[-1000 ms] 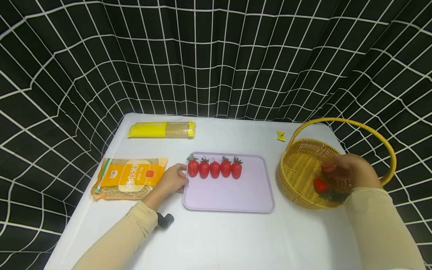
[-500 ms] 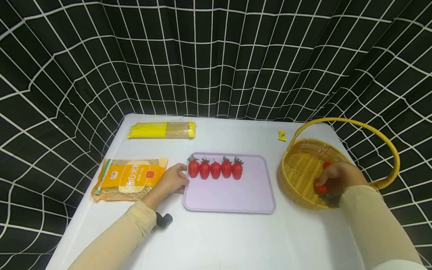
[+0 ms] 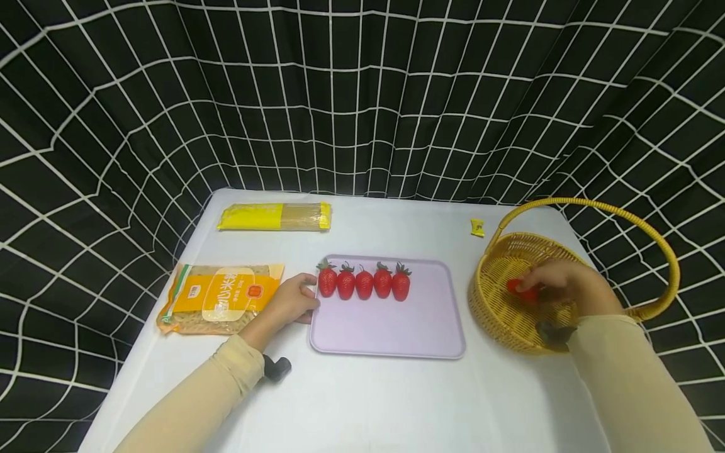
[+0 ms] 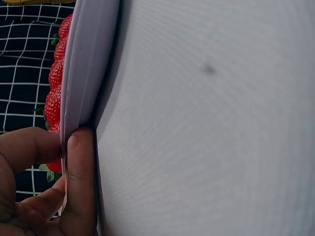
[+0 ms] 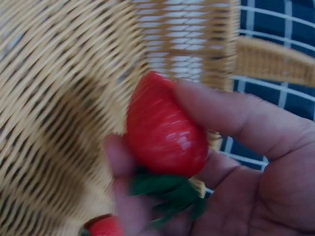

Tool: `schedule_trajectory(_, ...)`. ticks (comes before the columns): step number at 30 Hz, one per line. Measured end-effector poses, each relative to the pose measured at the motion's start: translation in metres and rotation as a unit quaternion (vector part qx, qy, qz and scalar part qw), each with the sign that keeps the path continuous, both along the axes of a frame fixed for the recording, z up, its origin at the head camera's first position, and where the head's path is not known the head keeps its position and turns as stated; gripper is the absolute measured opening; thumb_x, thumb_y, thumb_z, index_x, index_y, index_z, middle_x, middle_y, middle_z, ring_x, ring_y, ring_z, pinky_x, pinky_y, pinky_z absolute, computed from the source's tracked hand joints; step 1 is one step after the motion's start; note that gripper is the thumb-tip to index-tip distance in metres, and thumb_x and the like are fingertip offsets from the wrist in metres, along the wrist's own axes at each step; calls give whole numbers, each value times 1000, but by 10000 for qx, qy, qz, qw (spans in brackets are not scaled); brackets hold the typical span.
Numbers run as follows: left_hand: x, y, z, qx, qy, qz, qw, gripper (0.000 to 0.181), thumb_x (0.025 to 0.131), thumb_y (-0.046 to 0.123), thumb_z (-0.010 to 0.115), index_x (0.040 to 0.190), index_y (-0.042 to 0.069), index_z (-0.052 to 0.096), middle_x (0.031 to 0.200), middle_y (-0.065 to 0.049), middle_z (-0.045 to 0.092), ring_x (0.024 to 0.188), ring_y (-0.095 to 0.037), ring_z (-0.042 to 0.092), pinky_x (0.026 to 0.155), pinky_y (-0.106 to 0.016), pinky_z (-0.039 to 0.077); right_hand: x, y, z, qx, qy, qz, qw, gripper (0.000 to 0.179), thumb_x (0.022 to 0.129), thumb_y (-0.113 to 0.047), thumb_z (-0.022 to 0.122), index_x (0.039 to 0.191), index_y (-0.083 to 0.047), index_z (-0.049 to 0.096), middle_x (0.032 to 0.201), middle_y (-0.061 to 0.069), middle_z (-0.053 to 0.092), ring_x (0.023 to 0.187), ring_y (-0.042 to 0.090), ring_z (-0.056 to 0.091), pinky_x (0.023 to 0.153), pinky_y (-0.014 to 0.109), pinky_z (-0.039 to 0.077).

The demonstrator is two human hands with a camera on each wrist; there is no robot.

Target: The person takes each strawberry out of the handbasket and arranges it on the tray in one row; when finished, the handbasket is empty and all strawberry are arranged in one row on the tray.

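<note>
My right hand is inside the wicker basket, pinching a red strawberry between thumb and fingers. The strawberry's green leaves point towards the palm in the right wrist view. Lower in that view, part of another strawberry shows in the basket. My left hand holds the left edge of the lilac tray. In the left wrist view the thumb and a finger grip the rim from its two sides. Several strawberries stand in a row along the tray's far left part, leaves away from me.
An orange bag of noodles lies left of the tray. Behind it is a yellow packet of dry noodles. A small yellow wrapped piece lies near the basket, whose tall handle arches up. A gridded black curtain surrounds the table.
My right hand reached down in the basket, took hold of a strawberry and moved it up and left inside the basket. The left hand stays at the tray's edge.
</note>
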State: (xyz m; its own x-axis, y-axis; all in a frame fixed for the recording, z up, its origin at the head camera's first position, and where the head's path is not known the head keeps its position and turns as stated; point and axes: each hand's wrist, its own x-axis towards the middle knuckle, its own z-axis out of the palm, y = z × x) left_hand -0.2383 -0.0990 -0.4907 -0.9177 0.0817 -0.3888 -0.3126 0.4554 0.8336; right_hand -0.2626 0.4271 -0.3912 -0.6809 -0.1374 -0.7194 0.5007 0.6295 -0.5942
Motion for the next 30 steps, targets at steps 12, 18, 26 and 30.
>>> schedule_trajectory(12,1,0,-2,-86,11,37,10000,57,81,2,71,135,9,53,102,-13,59,72,-25,64,57,-31,60,21,-53,39,-1172,1591,-50,9803,54,90,-9,68,130,11,38,114,14,58,99,18,62,90,29,54)
schedule_trajectory(18,1,0,-2,-82,18,23,10000,56,82,3,71,135,9,53,102,-14,59,75,-25,64,57,-31,60,15,-98,30,-1379,1509,38,9789,67,92,-9,67,141,16,29,130,29,46,105,27,61,94,39,52)
schedule_trajectory(26,0,1,-2,-176,73,38,9998,56,83,4,71,135,10,53,102,-13,59,75,-24,64,57,-30,60,-2,-159,-9,-885,1157,-56,9893,52,92,-12,67,132,9,42,123,25,51,105,30,59,94,39,53)
schedule_trajectory(30,0,2,-4,-194,97,27,9998,56,83,4,71,135,10,53,102,-13,59,75,-24,64,57,-30,60,-8,-176,-28,-280,1283,-268,9910,40,88,-10,71,118,6,49,111,19,55,95,26,60,88,36,56)
